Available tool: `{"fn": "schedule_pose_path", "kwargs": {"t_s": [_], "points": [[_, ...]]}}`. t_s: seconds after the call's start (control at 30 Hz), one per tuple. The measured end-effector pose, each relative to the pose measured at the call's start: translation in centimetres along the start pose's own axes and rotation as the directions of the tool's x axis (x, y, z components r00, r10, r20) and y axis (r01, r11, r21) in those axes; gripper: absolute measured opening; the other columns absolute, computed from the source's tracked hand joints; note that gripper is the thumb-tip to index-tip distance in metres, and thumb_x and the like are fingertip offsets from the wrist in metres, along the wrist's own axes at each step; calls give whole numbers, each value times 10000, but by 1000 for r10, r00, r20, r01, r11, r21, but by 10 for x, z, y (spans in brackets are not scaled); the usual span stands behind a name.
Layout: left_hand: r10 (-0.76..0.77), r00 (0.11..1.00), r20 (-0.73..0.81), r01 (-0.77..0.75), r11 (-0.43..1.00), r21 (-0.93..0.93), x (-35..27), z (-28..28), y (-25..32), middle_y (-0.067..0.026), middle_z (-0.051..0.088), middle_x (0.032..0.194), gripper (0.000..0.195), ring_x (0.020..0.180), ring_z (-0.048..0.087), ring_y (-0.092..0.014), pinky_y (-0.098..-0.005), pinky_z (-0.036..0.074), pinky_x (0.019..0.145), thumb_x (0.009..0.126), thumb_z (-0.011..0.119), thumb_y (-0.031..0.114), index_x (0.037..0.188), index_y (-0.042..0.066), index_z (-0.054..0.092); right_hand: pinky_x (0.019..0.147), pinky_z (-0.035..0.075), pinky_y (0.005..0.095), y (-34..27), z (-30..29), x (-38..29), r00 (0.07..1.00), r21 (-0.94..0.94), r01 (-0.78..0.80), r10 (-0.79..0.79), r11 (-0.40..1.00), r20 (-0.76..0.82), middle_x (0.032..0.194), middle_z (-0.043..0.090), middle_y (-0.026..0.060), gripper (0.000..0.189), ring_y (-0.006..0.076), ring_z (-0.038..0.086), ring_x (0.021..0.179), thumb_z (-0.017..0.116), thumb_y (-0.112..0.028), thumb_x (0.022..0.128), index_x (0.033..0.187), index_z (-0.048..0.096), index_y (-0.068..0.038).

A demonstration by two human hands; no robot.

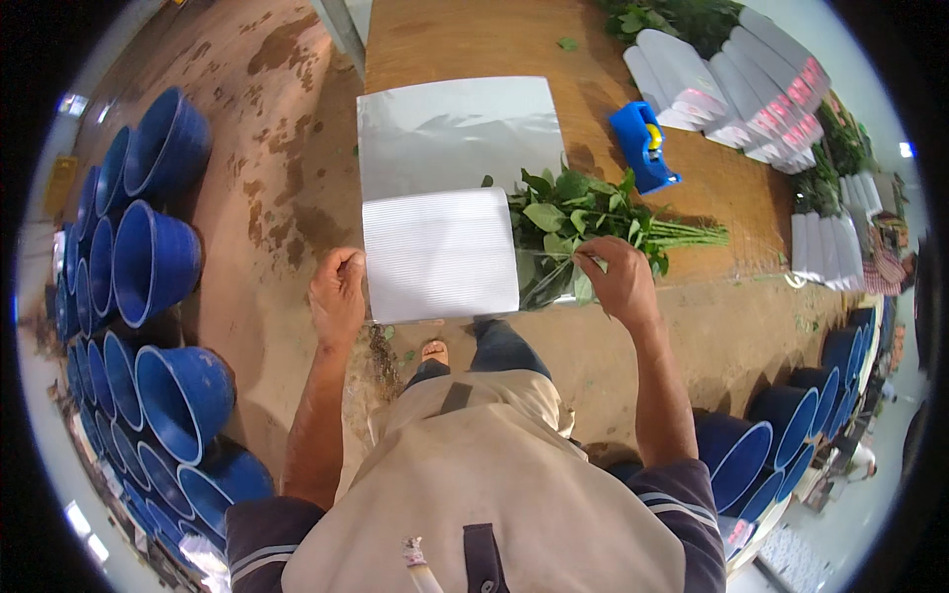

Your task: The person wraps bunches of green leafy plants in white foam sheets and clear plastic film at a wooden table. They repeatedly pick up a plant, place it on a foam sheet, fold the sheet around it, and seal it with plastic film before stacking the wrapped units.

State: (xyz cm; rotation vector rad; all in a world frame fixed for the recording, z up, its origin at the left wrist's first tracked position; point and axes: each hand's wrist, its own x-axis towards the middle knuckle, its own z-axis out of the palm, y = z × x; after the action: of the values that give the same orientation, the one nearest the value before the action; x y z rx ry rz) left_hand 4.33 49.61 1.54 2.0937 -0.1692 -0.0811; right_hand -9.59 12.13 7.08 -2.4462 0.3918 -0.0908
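White corrugated paper (442, 256) lies folded over the flower end of a bunch of leafy green stems (571, 211), hiding the blooms. Beneath it, a silvery-white sheet (456, 133) spreads over the wooden table (460, 37). My left hand (337, 296) is at the wrap's left edge, fingers curled and thumb against them; whether it grips the edge is unclear. Over the leaves, my right hand (619, 278) pinches what looks like the edge of clear plastic film (545, 278). Bare stem ends (693, 234) point right, beyond that hand.
A blue tape dispenser (641, 152) stands right of the sheet. Several white-wrapped bunches (682, 78) are piled at the table's far right. Blue buckets (182, 400) line the floor at left, and more blue buckets (786, 415) stand at right. A lit cigarette (421, 571) juts up near my chest.
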Motion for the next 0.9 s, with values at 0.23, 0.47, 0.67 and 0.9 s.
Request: {"fn": "schedule_pose_path", "kwargs": {"t_s": [0.23,0.47,0.67,0.9], "points": [[-342,939,44,344,915,-212,2,0,-1,-34,680,834,194,705,639,-116,-277,531,649,1017,643,191,1042,2,679,711,519,440,31,14,65,957,73,38,-57,997,285,841,687,160,200,366,666,798,760,-224,872,906,738,-28],[-539,804,249,591,683,-430,11,-12,17,-39,694,879,208,735,652,-111,-278,546,667,966,701,171,1085,3,679,625,504,374,39,27,79,939,88,-28,-4,996,345,734,677,157,232,259,642,632,794,-209,867,893,728,12],[-471,851,232,522,807,-276,19,-7,-2,-49,704,842,199,741,666,-115,-271,549,617,912,763,148,1012,-10,694,632,516,341,34,22,80,933,7,-94,86,996,350,702,680,121,219,190,637,626,800,-210,861,881,738,-1],[-402,885,235,445,879,-172,23,-9,-33,-54,677,764,169,603,619,-124,-275,533,554,875,762,147,923,-1,697,677,531,375,82,-11,88,980,62,-175,180,983,-83,803,713,161,237,262,681,713,779,-237,887,956,746,-12]]}}
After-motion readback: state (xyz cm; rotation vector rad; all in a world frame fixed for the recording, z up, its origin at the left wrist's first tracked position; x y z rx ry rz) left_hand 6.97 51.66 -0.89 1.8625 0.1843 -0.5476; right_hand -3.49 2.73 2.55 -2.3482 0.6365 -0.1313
